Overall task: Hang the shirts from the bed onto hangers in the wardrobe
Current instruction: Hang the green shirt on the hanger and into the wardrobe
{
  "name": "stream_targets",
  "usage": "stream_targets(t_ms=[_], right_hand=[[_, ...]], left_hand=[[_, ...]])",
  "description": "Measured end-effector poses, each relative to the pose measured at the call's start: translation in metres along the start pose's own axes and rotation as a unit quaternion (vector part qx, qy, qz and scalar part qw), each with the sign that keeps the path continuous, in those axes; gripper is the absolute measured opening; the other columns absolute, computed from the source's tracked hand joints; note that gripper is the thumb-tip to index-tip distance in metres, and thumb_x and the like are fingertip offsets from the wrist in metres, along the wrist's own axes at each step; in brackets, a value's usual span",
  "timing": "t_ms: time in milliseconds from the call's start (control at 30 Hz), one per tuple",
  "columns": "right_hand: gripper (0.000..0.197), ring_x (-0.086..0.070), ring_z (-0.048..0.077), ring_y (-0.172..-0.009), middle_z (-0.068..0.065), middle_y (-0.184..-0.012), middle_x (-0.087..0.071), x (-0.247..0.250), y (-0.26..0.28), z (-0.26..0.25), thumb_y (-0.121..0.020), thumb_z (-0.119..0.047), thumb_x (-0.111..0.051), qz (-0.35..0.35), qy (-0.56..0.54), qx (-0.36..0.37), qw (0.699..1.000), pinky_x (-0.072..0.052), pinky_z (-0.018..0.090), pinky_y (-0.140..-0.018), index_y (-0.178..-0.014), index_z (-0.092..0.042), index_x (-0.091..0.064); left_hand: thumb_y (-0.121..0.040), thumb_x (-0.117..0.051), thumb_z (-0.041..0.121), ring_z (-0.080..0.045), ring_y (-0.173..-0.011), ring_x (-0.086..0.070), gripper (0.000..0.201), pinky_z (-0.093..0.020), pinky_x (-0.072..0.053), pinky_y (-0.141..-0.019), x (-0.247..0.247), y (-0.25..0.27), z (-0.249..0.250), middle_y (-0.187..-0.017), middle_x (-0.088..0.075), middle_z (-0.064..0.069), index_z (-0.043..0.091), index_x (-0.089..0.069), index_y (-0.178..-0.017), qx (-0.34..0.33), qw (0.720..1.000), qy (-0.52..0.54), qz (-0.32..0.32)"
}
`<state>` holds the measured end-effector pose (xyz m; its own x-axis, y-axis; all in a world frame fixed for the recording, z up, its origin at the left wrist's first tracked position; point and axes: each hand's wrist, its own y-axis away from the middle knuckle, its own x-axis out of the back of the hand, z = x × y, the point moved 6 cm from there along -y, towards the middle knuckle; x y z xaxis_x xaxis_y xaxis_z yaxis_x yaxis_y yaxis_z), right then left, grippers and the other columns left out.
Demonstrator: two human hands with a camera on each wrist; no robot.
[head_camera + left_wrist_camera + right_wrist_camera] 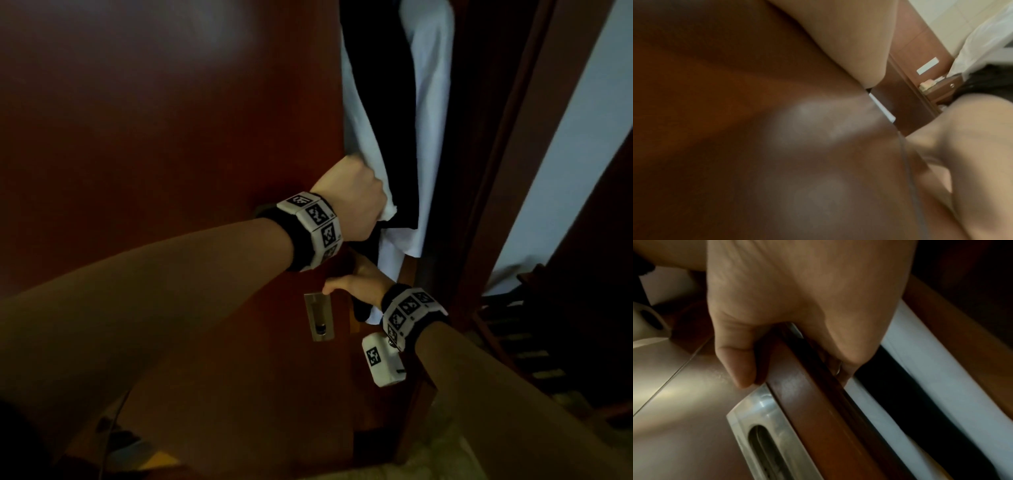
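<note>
The left wrist view is blurred and mostly filled by the wardrobe door (735,129); the left hand's fingers are hidden there. From the head view, the left hand (352,197) is seen fisted around a bunch of the white shirt (430,102) – the cloth hangs just beside and above it, with a dark garment (394,120) in the door gap. Below it, the right hand (789,305) is clamped on the door edge, thumb beside the metal handle plate (764,426), its fingers hidden behind the edge.
</note>
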<state>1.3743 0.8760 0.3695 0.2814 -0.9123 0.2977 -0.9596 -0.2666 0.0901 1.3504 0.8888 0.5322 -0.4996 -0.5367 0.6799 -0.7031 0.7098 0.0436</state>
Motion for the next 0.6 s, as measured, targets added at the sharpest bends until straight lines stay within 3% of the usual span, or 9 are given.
stream_targets(t_ms=[67, 133, 200, 300, 400, 467, 533, 600], right_hand=[[0.04, -0.06, 0.018, -0.101, -0.004, -0.099, -0.066, 0.007, 0.002, 0.004, -0.075, -0.006, -0.075, 0.016, -0.014, 0.0, 1.0, -0.05, 0.031, -0.09, -0.108, -0.022, -0.06], [0.035, -0.063, 0.021, -0.096, -0.001, -0.091, -0.068, 0.014, 0.003, 0.009, -0.073, -0.004, -0.073, 0.039, -0.024, 0.001, 0.999, -0.051, 0.037, -0.092, -0.103, -0.02, -0.063], [0.033, -0.063, 0.018, -0.092, -0.001, -0.09, -0.069, 0.021, 0.004, 0.013, -0.074, -0.002, -0.072, 0.054, -0.026, -0.001, 0.998, -0.051, 0.033, -0.087, -0.104, -0.014, -0.065], [0.044, -0.06, 0.018, -0.098, 0.003, -0.106, -0.067, 0.025, 0.008, 0.011, -0.076, 0.0, -0.069, 0.063, -0.023, 0.006, 0.998, -0.048, 0.026, -0.08, -0.117, -0.013, -0.061], [0.041, -0.06, 0.011, -0.087, 0.001, -0.095, -0.066, 0.028, 0.013, 0.009, -0.078, -0.001, -0.068, 0.079, 0.003, 0.005, 0.997, -0.046, 0.024, -0.074, -0.117, -0.011, -0.058], [0.027, -0.06, 0.0, -0.073, -0.009, -0.078, -0.066, 0.026, 0.018, 0.009, -0.083, -0.006, -0.067, 0.076, 0.038, 0.004, 0.996, -0.044, 0.025, -0.073, -0.109, -0.011, -0.059], [0.01, -0.06, 0.0, -0.072, -0.013, -0.07, -0.065, 0.023, 0.025, 0.008, -0.091, -0.02, -0.065, 0.079, 0.08, -0.004, 0.994, -0.043, 0.029, -0.077, -0.096, -0.011, -0.063], [0.031, -0.064, 0.016, -0.077, -0.001, -0.075, -0.067, 0.019, 0.034, 0.011, -0.096, -0.037, -0.057, 0.071, 0.201, -0.051, 0.976, -0.049, 0.034, -0.076, -0.091, -0.007, -0.065]], left_hand=[[-0.097, -0.038, 0.027, -0.015, -0.054, -0.033, 0.037, -0.035, -0.039, -0.073, 0.005, -0.009, 0.005, -0.058, -0.036, 0.004, 0.022, -0.038, -0.06, -0.013, 1.0, 0.002, 0.012], [-0.097, -0.038, 0.027, -0.014, -0.053, -0.031, 0.032, -0.035, -0.037, -0.069, 0.01, -0.013, 0.008, -0.059, -0.038, 0.005, 0.024, -0.049, -0.067, -0.01, 1.0, -0.005, 0.013], [-0.098, -0.038, 0.026, -0.014, -0.053, -0.031, 0.033, -0.034, -0.031, -0.065, 0.015, -0.016, 0.013, -0.06, -0.04, 0.006, 0.023, -0.049, -0.066, -0.011, 1.0, -0.021, 0.017], [-0.101, -0.035, 0.029, -0.016, -0.054, -0.027, 0.04, -0.035, -0.028, -0.067, 0.02, -0.018, 0.019, -0.061, -0.038, 0.003, 0.019, -0.039, -0.062, -0.022, 0.999, -0.04, 0.025], [-0.101, -0.035, 0.032, -0.018, -0.057, -0.032, 0.036, -0.039, -0.032, -0.076, 0.017, -0.017, 0.022, -0.064, -0.041, 0.001, 0.017, -0.049, -0.071, -0.048, 0.997, -0.06, 0.013], [-0.098, -0.036, 0.031, -0.021, -0.073, -0.051, 0.033, -0.046, -0.033, -0.095, 0.007, -0.011, 0.027, -0.073, -0.055, 0.002, 0.018, -0.06, -0.081, -0.081, 0.994, -0.077, 0.007], [-0.096, -0.034, 0.032, -0.024, -0.091, -0.058, 0.038, -0.05, -0.022, -0.111, -0.003, 0.004, 0.033, -0.081, -0.064, 0.002, 0.019, -0.068, -0.085, -0.114, 0.991, -0.049, 0.046], [-0.093, -0.035, 0.036, -0.025, -0.116, -0.054, 0.042, -0.051, -0.01, -0.119, -0.014, 0.031, 0.032, -0.1, -0.07, -0.001, 0.021, -0.074, -0.095, -0.125, 0.984, 0.019, 0.126]])
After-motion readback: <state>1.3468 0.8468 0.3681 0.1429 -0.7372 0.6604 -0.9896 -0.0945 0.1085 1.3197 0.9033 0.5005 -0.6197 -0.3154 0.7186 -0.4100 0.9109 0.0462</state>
